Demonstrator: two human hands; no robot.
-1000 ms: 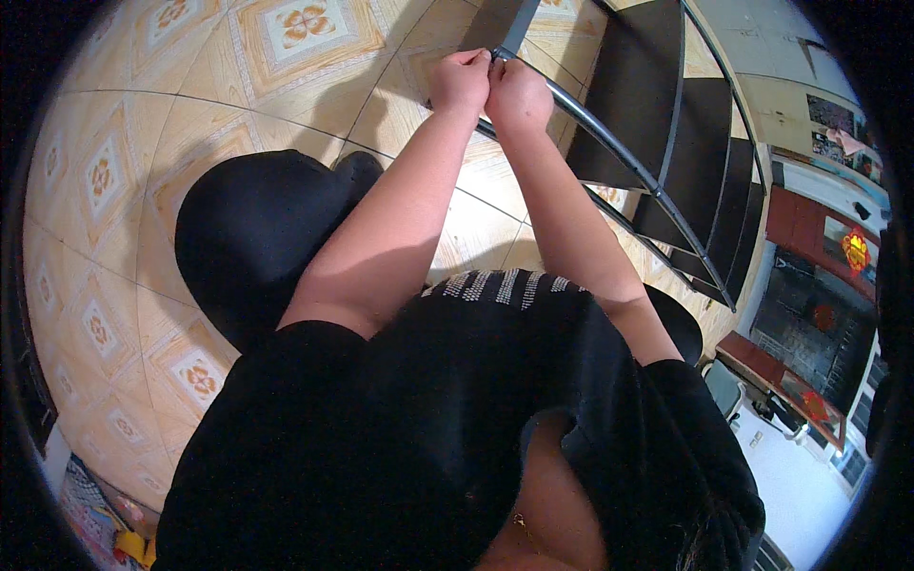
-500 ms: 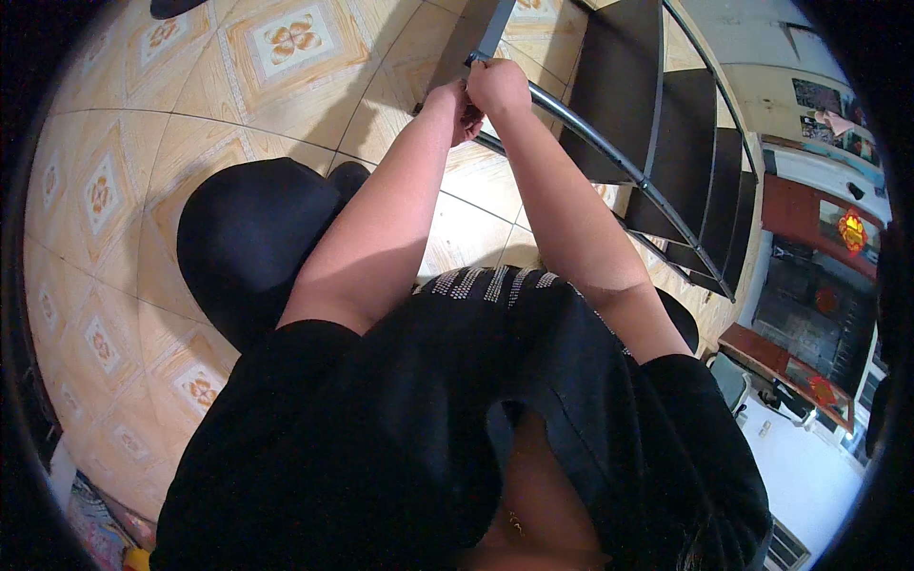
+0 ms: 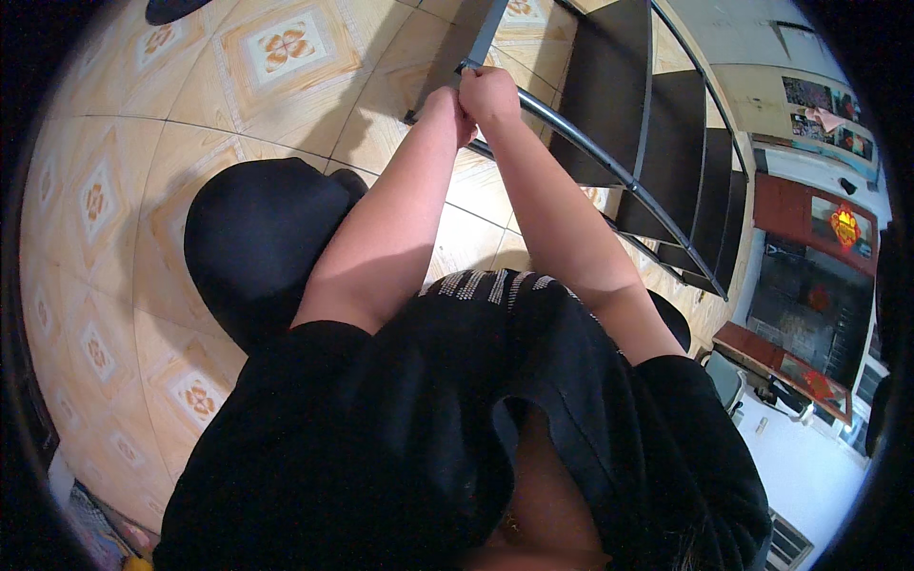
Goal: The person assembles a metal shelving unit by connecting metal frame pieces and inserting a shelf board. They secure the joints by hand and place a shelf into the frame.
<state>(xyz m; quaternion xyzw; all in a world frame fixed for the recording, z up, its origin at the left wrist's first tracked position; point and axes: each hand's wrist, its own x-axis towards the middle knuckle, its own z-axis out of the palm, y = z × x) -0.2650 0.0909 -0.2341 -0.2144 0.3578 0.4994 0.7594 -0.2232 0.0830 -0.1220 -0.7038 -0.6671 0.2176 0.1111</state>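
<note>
A shelf rack with dark boards (image 3: pixel 605 105) and a black metal tube frame (image 3: pixel 609 167) reaches from the top middle toward the right. My right hand (image 3: pixel 489 97) is closed around the upper end of the curved tube, by its corner joint. Pressed up against it is my left hand (image 3: pixel 453 112), its fingers curled and partly hidden behind the right hand. Whatever those fingers hold, if anything, does not show. Both forearms stretch forward, side by side.
Patterned beige floor tiles (image 3: pixel 286 48) spread to the left and under the rack. My bent knee (image 3: pixel 262 238) in black is left of my arms. Farther right stand a red-framed cabinet (image 3: pixel 819 214) and a white surface (image 3: pixel 795 466).
My two hands stay together at the tube's end and sit slightly lower and farther left in view. The left fingers are more tucked behind the right hand. The whole view has shifted slightly.
</note>
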